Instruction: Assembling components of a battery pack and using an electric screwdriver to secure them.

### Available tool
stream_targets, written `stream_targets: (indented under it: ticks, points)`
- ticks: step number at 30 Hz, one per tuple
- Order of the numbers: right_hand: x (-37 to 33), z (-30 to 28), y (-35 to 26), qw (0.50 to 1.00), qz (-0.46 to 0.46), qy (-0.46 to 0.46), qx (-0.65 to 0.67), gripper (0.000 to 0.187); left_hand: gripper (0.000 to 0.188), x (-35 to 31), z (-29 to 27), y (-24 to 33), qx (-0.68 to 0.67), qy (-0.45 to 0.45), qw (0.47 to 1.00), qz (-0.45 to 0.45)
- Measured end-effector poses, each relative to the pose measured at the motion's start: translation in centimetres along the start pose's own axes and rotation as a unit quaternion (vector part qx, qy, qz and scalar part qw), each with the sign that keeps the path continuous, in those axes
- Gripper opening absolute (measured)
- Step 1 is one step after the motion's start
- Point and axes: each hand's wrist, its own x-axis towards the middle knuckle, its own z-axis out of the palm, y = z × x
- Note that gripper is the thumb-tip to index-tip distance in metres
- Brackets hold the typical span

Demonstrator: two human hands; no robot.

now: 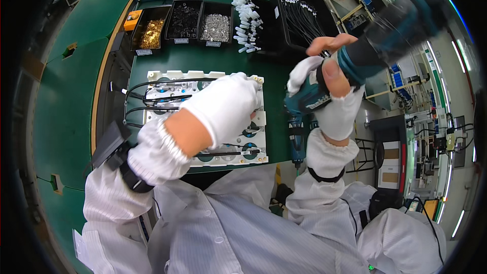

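Observation:
A teal and black cordless power driver is gripped in my right hand, raised at the right of the bench. Its black end points up and right, smeared by motion. The glove on this hand leaves some fingertips bare. My left hand, in a white glove, is curled over the right half of a white fixture plate. Its fingertips are mostly hidden beneath it, and whatever they hold cannot be made out. Black cables run across the plate's left side, among round dark parts and metal pieces.
Behind the plate stand black bins of gold fasteners, dark small parts and silver fasteners. White-capped pieces lie beside a large tray of black cables. Another teal tool is at the bench's right edge.

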Motion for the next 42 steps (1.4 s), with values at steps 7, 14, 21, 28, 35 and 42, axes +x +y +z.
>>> stream_targets:
  ticks: [7, 14, 21, 28, 35, 42]
  points:
    - [-4.7, -4.9, 7.5, 0.88, 0.094, 0.005, -0.466, 0.039, 0.018, -4.0, -0.1, 2.3, 0.06, -0.003, 0.998, -0.02]
    - [-8.5, -6.0, 13.8, 0.74, 0.192, -0.028, -0.645, 0.043, 0.015, -5.1, -2.5, 3.2, -0.019, 0.029, 0.998, -0.053]
    - [-12.1, -5.8, 14.6, 0.753, 0.038, 0.022, -0.656, 0.034, 0.033, -16.8, -5.5, -3.6, -0.05, 0.265, 0.897, -0.35]
    - [-20.9, 1.1, 13.4, 0.95, 0.013, 0.05, -0.308, 0.046, 0.063, -14.3, -1.8, -7.8, -0.207, 0.281, 0.885, -0.31]
    - [-21.5, 3.7, 18.7, 0.932, 0.021, 0.096, -0.349, 0.04, 0.055, -12.6, 1.4, -11.9, -0.627, 0.28, 0.668, -0.288]
    - [-20.1, 2.9, 8.6, 0.924, 0.08, 0.043, -0.371, 0.042, 0.044, -15.8, 2.9, -7.6, -0.588, 0.351, 0.64, -0.35]
